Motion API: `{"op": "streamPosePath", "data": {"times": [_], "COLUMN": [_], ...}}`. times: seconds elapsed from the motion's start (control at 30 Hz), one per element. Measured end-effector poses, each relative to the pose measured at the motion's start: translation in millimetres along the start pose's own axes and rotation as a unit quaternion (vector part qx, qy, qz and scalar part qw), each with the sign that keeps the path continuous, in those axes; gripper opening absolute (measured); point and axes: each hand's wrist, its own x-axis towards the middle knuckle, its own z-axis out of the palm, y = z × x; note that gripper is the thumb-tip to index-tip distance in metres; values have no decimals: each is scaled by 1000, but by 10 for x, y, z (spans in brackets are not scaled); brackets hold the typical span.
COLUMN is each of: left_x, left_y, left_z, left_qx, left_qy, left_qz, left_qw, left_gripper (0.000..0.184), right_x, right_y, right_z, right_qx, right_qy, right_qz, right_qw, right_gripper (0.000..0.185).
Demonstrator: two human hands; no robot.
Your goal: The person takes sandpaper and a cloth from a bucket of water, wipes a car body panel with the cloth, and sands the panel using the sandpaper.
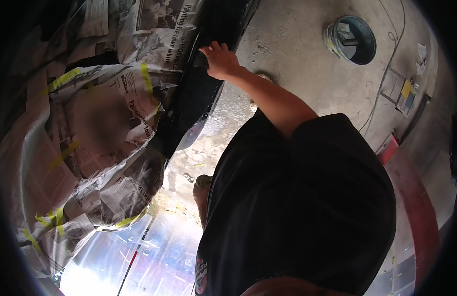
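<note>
while right hand (221, 61) is over black panel (189, 93), bucket (368, 42) stands on concrete (290, 44).

This looks like a vehicle paint or body workshop: taped newspaper (125, 93) masks a large surface beside a glossy black panel (189, 93), and a bucket (355, 40) and a cable (392, 59) lie on the stained concrete floor (292, 54).

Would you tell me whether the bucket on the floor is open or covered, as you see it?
Open: no lid covers the bucket, and objects are visible inside.
</note>
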Motion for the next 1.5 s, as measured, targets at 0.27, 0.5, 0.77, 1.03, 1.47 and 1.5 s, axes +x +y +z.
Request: {"op": "streamPosePath", "data": {"times": [0.27,0.5,0.77,1.03,1.47,1.5], "left_x": [-137,41,-31,-36,-159,-198], "left_y": [121,-278,-4,-67,227,399], "left_z": [35,120,-60,53,157,119], "left_qx": [55,-78,-11,11,79,54], "left_qy": [20,-52,26,-27,72,68], "left_qz": [-100,-38,12,41,-234,-215], "left_qw": [993,995,1000,999,966,973], "left_gripper": [21,18,25,17,27,26], "right_x": [380,-190,517,205,-85,69], "right_y": [626,443,686,596,728,838], "right_z": [-524,324,-544,-353,16,-111], "right_qx": [-283,-331,-346,-406,-308,-345], "right_qy": [182,87,155,35,116,127], "right_qz": [-84,-234,-142,-246,-299,-276], "right_qw": [938,910,915,879,896,888], "right_gripper": [48,55,55,65,54,56]}}
